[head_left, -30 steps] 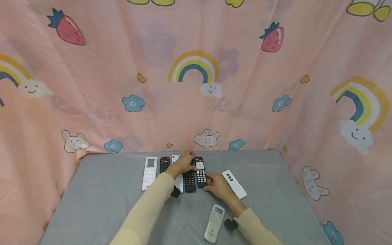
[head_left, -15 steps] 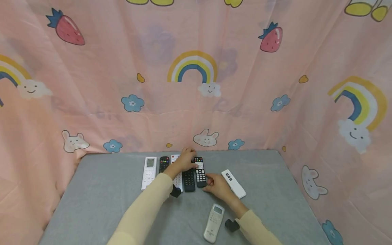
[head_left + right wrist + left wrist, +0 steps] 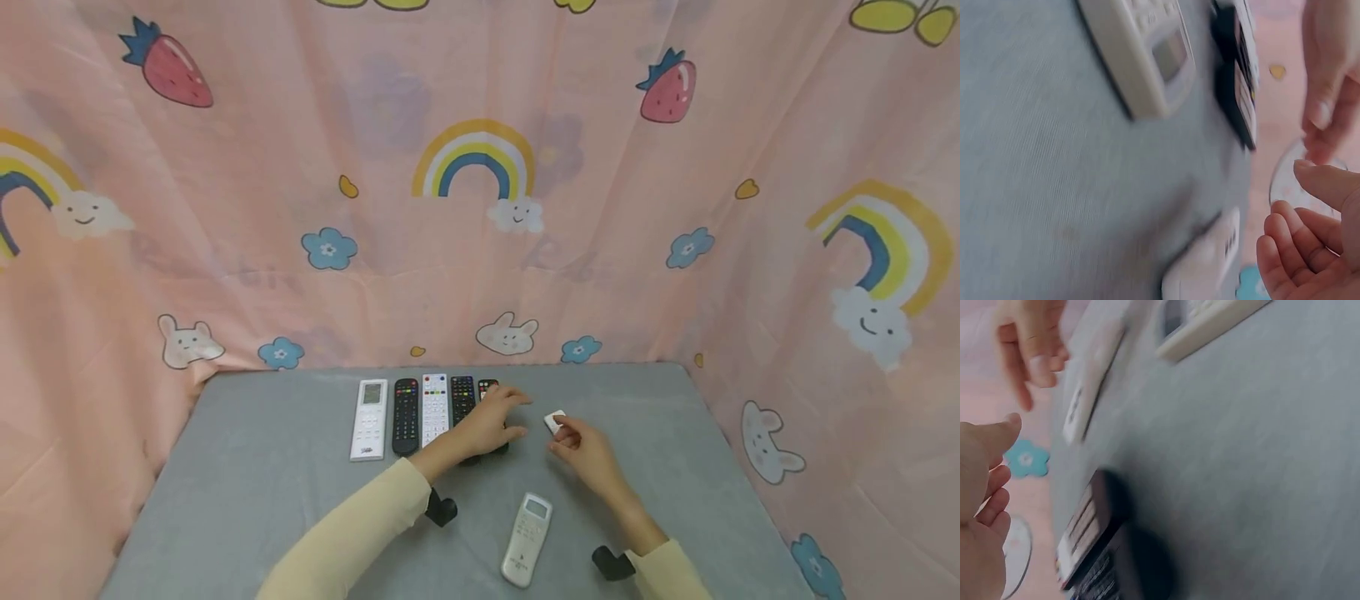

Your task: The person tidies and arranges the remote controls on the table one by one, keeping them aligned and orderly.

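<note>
White remote [image 3: 1090, 387] lies on the grey table [image 3: 300, 525], farther away than the beige remote [image 3: 527, 540] and to the right of it; in the head view only its far end shows, because the right hand [image 3: 588, 458] covers the rest. The fingers of this hand are softly bent, with the thumb apart from the index finger, and they hold nothing; both wrist views, a little blurred, show the hand over the remote, not around it.

The left hand [image 3: 489, 423] is also beyond the beige remote, but to the left of it, above the right end of a row of five remotes: a wide white one [image 3: 368, 421], a black one [image 3: 406, 417], one with coloured keys [image 3: 434, 412], and two more black ones, partly hidden; its fingers are extended, the thumb is apart, and nothing is between them; whether it brushes the row, I cannot tell.

For a good hold, I would judge, the right thumb should go on one long side of the remote and the fingers on the other, near its middle, so that no key is pressed; a low wrist would help, as the body looks thin; the left hand would do well to stay light, since a careless push could turn the nearest black remotes out of line.
</note>
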Tool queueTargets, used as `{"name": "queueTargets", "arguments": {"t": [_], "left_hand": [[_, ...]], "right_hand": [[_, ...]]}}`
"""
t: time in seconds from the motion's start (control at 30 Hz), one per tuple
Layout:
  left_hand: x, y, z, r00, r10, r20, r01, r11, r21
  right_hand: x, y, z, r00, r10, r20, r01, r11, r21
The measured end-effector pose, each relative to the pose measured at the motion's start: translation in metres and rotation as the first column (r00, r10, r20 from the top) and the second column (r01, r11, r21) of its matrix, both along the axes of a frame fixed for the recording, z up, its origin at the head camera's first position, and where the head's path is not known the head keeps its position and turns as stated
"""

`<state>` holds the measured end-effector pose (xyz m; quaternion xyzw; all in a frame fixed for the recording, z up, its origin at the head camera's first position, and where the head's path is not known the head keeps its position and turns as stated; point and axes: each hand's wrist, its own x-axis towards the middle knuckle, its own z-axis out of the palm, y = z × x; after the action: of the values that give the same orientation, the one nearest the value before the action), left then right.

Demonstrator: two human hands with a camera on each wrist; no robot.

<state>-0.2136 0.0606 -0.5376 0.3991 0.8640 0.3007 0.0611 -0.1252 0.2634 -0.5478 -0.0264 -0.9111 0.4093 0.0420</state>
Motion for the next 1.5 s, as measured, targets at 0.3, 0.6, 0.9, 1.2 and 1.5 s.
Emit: {"name": "queueTargets", "arguments": {"t": [0.3,0.6,0.9,1.2,1.5], "left_hand": [[0.012,0.025,-0.027,0.999,0.023,0.028,-0.024,0.999,0.029],[0.014,0.049,-0.036,0.992,0.113,0.064,-0.113,0.994,0.000],[0.010,0.065,-0.032,0.973,0.205,0.108,-0.197,0.977,-0.082],[0.007,0.072,-0.035,0.973,0.218,0.075,-0.205,0.967,-0.154],[0.008,0.076,-0.031,0.965,0.240,0.102,-0.226,0.965,-0.132]], "right_hand": [[0.027,0.047,-0.003,0.994,-0.096,-0.057,0.098,0.995,0.034],[0.046,0.074,-0.026,0.993,-0.117,-0.031,0.118,0.992,0.054],[0.049,0.080,-0.040,0.995,-0.097,0.026,0.097,0.995,-0.018],[0.048,0.080,-0.044,0.997,-0.068,0.041,0.070,0.997,-0.042],[0.049,0.077,-0.045,0.997,-0.066,-0.027,0.065,0.997,-0.040]]}}
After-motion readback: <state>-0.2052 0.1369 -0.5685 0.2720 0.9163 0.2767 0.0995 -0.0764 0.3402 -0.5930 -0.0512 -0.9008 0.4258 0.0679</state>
